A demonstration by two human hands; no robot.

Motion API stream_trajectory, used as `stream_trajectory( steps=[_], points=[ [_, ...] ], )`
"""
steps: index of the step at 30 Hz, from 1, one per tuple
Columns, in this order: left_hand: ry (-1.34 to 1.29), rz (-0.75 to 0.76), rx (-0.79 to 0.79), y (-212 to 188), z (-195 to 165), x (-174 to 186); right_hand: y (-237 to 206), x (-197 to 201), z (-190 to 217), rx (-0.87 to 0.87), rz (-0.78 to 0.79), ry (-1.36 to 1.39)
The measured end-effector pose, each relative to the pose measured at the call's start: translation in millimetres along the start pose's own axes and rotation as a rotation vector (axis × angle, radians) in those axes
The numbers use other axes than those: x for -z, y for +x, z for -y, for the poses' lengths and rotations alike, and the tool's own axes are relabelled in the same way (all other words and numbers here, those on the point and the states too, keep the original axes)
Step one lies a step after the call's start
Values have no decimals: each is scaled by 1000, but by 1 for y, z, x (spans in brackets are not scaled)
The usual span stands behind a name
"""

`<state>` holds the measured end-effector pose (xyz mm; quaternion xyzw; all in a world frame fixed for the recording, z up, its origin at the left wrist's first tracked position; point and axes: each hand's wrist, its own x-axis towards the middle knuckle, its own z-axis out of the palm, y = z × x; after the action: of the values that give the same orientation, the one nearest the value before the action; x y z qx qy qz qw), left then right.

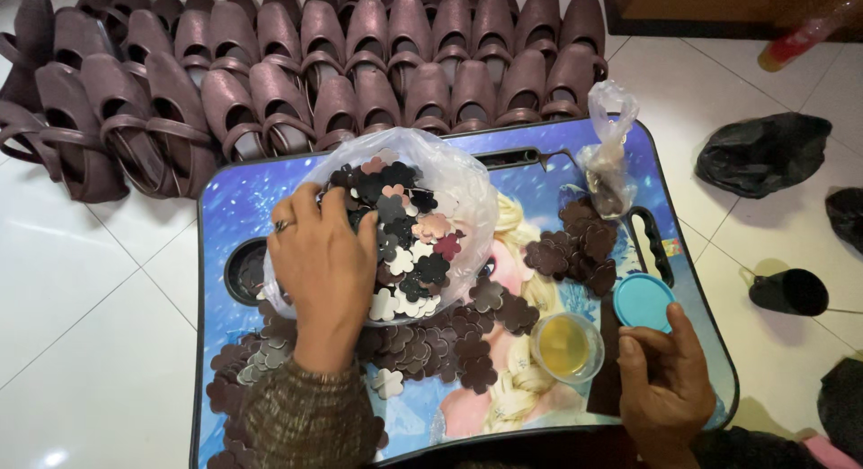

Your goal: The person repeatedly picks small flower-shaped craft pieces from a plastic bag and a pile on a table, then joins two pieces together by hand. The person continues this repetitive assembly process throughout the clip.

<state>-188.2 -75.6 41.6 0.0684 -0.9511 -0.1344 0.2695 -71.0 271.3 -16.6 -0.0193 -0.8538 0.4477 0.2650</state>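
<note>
Brown and cream flower cutouts (409,244) fill the clear plastic bag (467,186); the left hand (319,262) is buried among them, fingers curled. Near right, the right hand (661,384) rests loosely closed, empty, beside the glue cup (566,346). Best picked singly, pinching lightly so stuck pieces separate.

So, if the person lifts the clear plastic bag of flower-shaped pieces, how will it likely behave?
The plastic bag looks thin and crumpled, so it would probably sag and change shape. Its mouth is open where the left hand reaches in, so flower pieces may spill if it tilts. The pieces look flat and thin, so the load is likely light.
</note>
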Motion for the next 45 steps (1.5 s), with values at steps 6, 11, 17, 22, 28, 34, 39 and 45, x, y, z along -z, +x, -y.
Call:
stream_trajectory(
  steps=[6, 11, 17, 22, 28, 34, 39, 45],
  points=[
    [-57, -69, -78, 26, -8, -28, -1, 0, 0, -12, -4, 15],
    [-107, -45, -115, 24, -12, -26, -2, 0, 0, -16, 0, 6],
    [-442, 304, -132, -17, -19, 11, -2, -1, -4, 17, -9, 27],
    [-376, 348, -144, -25, -5, 26, -1, -1, -4, 11, -7, 14],
    [-202, 108, -101, -1, 9, 5, -2, -1, -4, -10, -8, 12],
    [-100, 79, -89, 15, 6, -23, -3, 0, -5, -10, -3, 27],
    [-251, 142, 31, 18, 2, -25, -2, 1, -4, -2, 4, 0],
    [-719, 259, 196, 18, 12, -11, -2, 1, 0, -23, 9, 40]
  ],
)
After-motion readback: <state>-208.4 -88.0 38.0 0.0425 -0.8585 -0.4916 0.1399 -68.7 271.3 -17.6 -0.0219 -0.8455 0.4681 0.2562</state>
